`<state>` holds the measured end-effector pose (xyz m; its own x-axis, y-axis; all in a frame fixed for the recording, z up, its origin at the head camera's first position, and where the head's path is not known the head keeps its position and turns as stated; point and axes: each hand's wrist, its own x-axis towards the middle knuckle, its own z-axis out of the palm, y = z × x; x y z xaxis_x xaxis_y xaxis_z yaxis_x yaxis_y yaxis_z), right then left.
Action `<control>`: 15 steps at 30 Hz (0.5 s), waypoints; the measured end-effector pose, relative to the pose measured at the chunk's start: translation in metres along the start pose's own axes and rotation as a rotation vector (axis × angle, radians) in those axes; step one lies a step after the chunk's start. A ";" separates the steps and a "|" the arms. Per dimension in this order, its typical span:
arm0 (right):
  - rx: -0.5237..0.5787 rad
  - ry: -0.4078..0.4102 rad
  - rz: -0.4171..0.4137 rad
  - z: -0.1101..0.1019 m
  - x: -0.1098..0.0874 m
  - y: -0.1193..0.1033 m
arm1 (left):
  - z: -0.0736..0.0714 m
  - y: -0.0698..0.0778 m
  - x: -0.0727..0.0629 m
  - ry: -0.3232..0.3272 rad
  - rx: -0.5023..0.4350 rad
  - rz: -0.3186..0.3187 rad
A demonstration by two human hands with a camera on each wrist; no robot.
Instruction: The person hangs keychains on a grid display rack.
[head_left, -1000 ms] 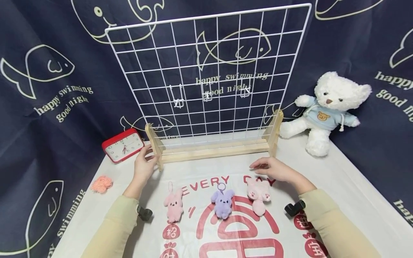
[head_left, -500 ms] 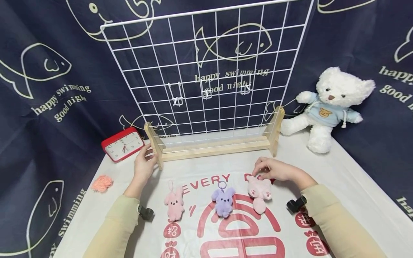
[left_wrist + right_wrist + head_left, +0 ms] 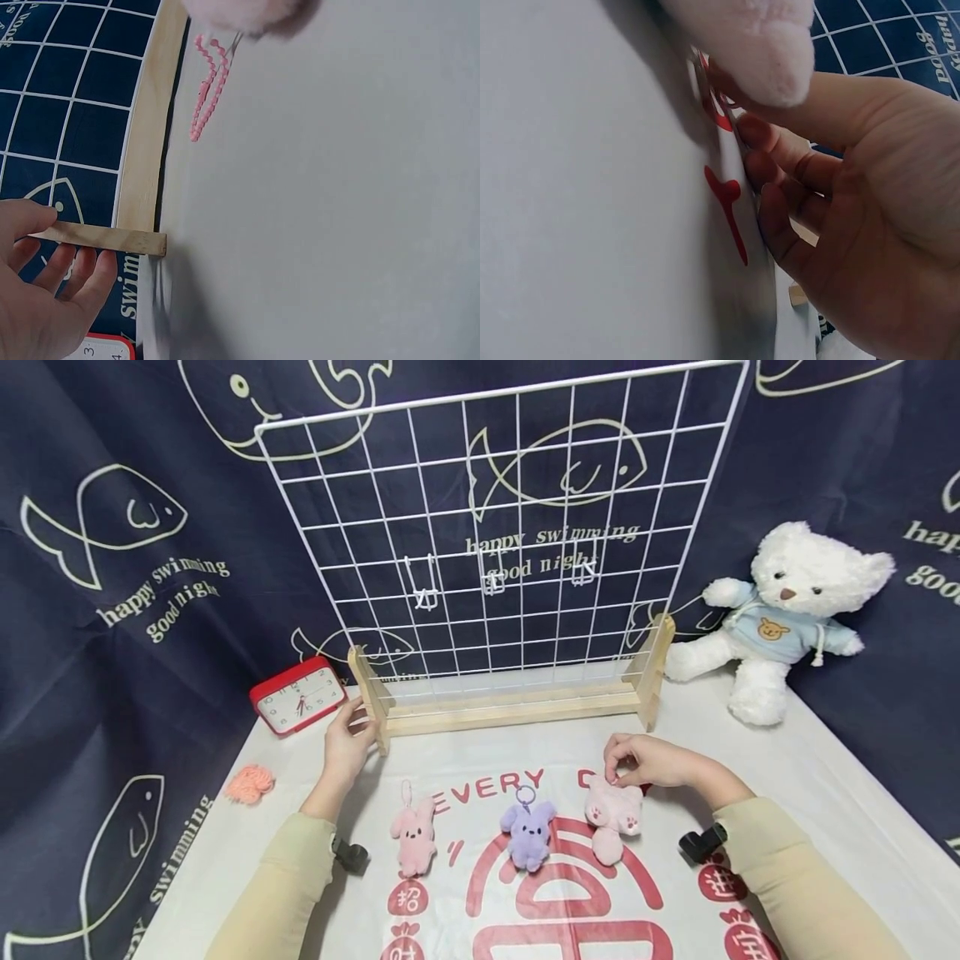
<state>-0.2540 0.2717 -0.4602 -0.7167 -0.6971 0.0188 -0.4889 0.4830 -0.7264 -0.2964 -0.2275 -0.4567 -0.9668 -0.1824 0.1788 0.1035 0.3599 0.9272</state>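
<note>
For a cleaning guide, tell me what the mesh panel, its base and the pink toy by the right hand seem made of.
Mesh panel: likely white-coated metal; thin, even bars. Base: apparently matte wood; pale, with faint grain. Pink toy: probably matte plush fabric; fuzzy surface.

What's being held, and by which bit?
The left hand grips the white wire grid rack by its pale wooden left upright. The right hand is at the far end of the pale pink, paw-printed plush toy; whether it pinches it is hidden.
</note>
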 end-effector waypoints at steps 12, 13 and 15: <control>0.271 0.032 0.036 -0.001 -0.007 -0.002 | -0.002 -0.003 -0.001 -0.010 0.003 -0.016; 0.295 0.038 0.039 -0.001 -0.008 -0.003 | -0.001 -0.002 -0.001 -0.011 0.005 -0.015; 0.337 0.055 0.041 0.001 -0.009 -0.003 | -0.001 -0.002 -0.001 -0.011 0.010 -0.015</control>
<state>-0.2455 0.2761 -0.4587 -0.7625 -0.6468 0.0151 -0.2736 0.3012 -0.9134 -0.2957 -0.2291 -0.4583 -0.9708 -0.1777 0.1610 0.0865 0.3665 0.9264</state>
